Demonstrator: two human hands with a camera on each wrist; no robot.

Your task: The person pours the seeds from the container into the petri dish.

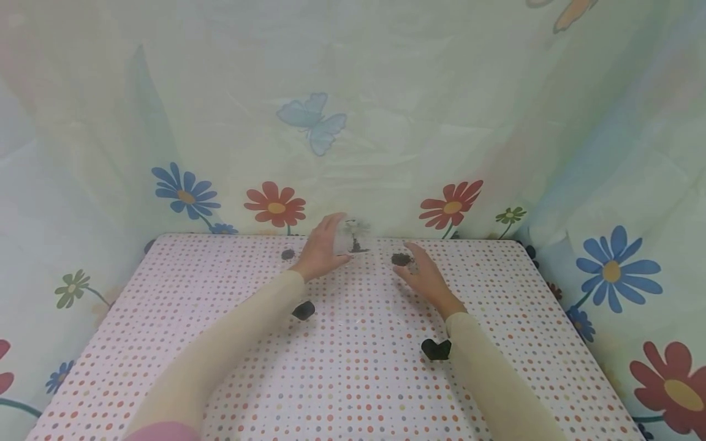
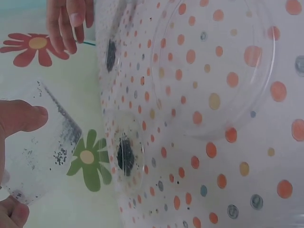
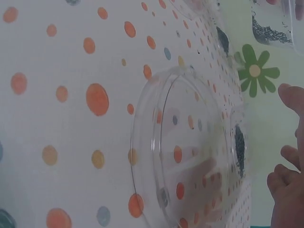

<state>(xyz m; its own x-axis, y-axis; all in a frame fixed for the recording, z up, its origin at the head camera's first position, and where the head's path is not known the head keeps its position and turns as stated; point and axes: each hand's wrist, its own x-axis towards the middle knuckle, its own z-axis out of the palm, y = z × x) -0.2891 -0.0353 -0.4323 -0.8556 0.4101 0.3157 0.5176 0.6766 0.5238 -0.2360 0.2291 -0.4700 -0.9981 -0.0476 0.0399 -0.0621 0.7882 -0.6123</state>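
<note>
My left hand [image 1: 322, 250] grips a clear plastic container [image 2: 52, 147], raised at the far edge of the table, with thumb and fingers on its sides. Dark grains lie along one side of the container and stick to its walls. My right hand [image 1: 427, 280] is apart from it, fingers loosely bent, with nothing in its grasp. Close to the right hand in the head view is a heap of dark grains [image 1: 401, 259]. In the left wrist view, another small heap of dark grains [image 2: 125, 156] sits in a shallow clear dish [image 2: 141, 164].
A round clear dish or lid [image 3: 161, 156] rests on the dotted tabletop [image 1: 353, 392]. To the left of my left hand is a dark heap [image 1: 288, 254]. Black pieces [image 1: 303, 310] show beside both wrists. A flowered curtain [image 1: 386, 122] hangs behind the table.
</note>
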